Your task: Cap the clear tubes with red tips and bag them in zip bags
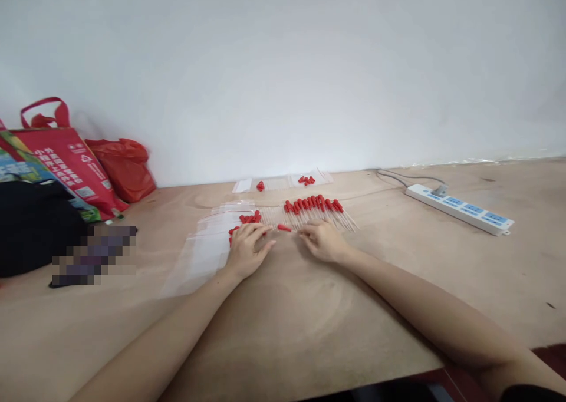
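- From my screen, clear zip-top plastic bags (206, 254) lie left, partly under the left hand (246, 251).
- I see the left hand wide, thumb parted from its fingers; what its fingertips touch, I can't tell.
- One loose red cap (284, 228) lies on the wooden tabletop (283, 337) in the gap between both hands, right of the left fingertips, its long axis running nearly left to right, right end slightly nearer me. I can't call either hand clearly nearer.
- Beyond the right hand (325, 241), red-tipped sticks (313, 203) fan out.
- That hand is narrow, fingers curled toward the cap; I can't tell whether it holds anything.
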A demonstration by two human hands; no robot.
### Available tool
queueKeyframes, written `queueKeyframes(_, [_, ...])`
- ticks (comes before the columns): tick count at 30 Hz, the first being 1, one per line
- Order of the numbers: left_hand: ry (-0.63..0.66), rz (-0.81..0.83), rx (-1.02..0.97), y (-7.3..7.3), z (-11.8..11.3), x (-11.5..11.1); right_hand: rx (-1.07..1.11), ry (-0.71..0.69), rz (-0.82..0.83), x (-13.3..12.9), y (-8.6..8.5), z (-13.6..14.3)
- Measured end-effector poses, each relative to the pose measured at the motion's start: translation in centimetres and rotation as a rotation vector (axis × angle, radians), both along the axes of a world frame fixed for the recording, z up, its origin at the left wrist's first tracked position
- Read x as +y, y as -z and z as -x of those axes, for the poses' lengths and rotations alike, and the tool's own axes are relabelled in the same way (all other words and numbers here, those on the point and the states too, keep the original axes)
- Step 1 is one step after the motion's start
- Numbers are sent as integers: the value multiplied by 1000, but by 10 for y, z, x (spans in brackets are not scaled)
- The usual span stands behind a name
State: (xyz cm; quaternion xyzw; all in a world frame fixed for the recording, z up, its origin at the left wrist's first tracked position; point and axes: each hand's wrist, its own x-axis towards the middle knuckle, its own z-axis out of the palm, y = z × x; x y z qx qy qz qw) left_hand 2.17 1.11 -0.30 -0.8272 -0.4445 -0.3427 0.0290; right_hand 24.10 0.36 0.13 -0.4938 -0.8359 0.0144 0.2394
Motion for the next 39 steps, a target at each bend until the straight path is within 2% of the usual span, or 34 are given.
queueKeyframes(3, [-260, -59, 36, 0, 8, 7, 197, 299, 41, 18, -1, -8])
queueKeyframes(5, [-364, -52, 55, 1, 12, 11, 251, 458, 48, 33, -1, -10])
queueKeyframes(7, [-412, -39, 65, 2, 15, 14, 246, 575, 57, 47, -1, -11])
queueKeyframes(10, [-404, -8, 73, 6, 17, 17, 197, 664, 84, 62, 4, -8])
queueKeyframes(16, [-288, 84, 84, 12, 21, 23, 78, 675, 62, 66, 7, -1])
queueKeyframes(21, [-269, 42, 76, 12, 21, 23, -12, 474, 15, 61, -3, 28])
queueKeyframes(23, [-266, 24, 80, 11, 20, 22, -56, 445, 41, 62, -4, 42])
queueKeyframes(27, [-253, -2, 85, 11, 20, 21, -91, 498, 98, 70, -2, 61])
queueKeyframes(39, [-281, 35, 39, 6, 16, 16, -197, 519, 234, 79, -11, 78])
